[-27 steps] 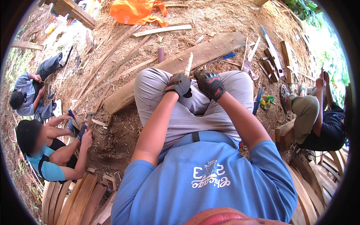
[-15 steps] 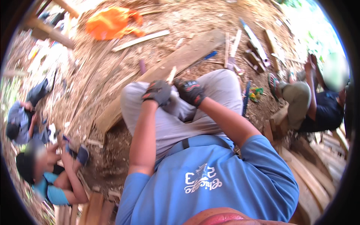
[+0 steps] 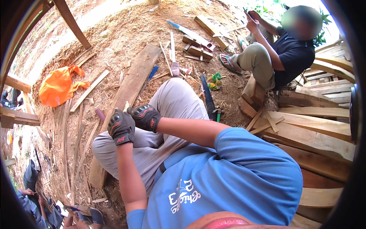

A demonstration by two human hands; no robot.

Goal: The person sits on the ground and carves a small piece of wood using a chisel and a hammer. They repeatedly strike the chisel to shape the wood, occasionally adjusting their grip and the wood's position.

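2-handed: curling left hand (image 3: 121,127) apparently around pale wood piece (image 3: 126,105), tucking right hand (image 3: 145,116) beside it, not showing its grip; swinging view rightward since earlier, keeping wood between hands above bent legs (image 3: 183,100), seemingly continuing handling unbroken.

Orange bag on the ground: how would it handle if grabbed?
Probably floppy: the orange bag lies crumpled, with soft folds. Likely light for its size, since it looks thin and mostly collapsed, though anything inside is hidden. If pushed, it would probably bunch up rather than roll, given how it spreads over the shavings-covered ground.
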